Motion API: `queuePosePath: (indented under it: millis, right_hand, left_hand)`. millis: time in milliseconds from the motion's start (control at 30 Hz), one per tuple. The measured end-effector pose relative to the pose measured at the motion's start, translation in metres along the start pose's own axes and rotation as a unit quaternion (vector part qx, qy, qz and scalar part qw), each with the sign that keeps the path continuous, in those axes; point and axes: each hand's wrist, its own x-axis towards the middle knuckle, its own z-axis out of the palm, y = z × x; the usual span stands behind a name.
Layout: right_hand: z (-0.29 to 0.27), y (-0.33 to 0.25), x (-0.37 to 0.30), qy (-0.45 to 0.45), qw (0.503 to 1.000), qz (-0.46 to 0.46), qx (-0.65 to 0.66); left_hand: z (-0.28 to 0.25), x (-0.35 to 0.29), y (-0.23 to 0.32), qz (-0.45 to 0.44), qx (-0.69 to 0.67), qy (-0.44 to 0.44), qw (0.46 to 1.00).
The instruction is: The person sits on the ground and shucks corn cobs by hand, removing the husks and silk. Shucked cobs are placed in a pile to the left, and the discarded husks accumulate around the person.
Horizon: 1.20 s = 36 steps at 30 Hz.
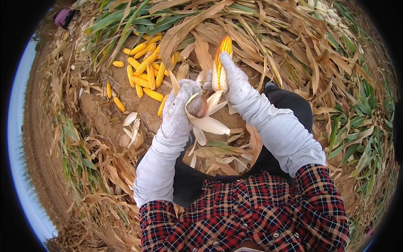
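In my right hand, gloved in white, a yellow-orange ear of corn stands upright, tip pointing away from me. Its kernels are bare toward the tip, while pale husk still wraps its lower part. My thumb lies along the ear's right side and most of the other fingers are behind it. My left hand, also gloved, is closed around pale corn husk just left of and below the ear. Peeled strips hang from that husk, and a brownish patch shows in it. The fingertips of my left hand are partly hidden.
Husked yellow ears lie piled on bare soil at the far left. Dry stalks and leaves cover the far and right ground, with green leaves at right. Loose husks lie between my legs. Pale ears lie far right.
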Motion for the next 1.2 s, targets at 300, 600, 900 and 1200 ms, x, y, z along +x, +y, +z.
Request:
queuePosePath:
  millis: [300,600,900,1200]
  right_hand:
    - [0.018,-0.007,-0.022,-0.010,0.982,-0.086,-0.165]
    - [0.014,-0.010,-0.019,-0.039,0.995,-0.049,-0.077]
    - [0.006,-0.009,-0.009,-0.042,0.997,0.048,0.038]
    - [0.009,-0.019,-0.011,-0.117,0.983,0.134,-0.033]
  left_hand:
    - [0.006,0.018,-0.021,-0.132,0.249,-0.109,0.953]
    - [-0.012,0.031,-0.044,-0.051,0.390,-0.182,0.901]
    - [0.004,0.030,-0.016,0.010,0.584,-0.220,0.781]
    - [-0.033,0.032,-0.011,0.045,0.860,-0.165,0.482]
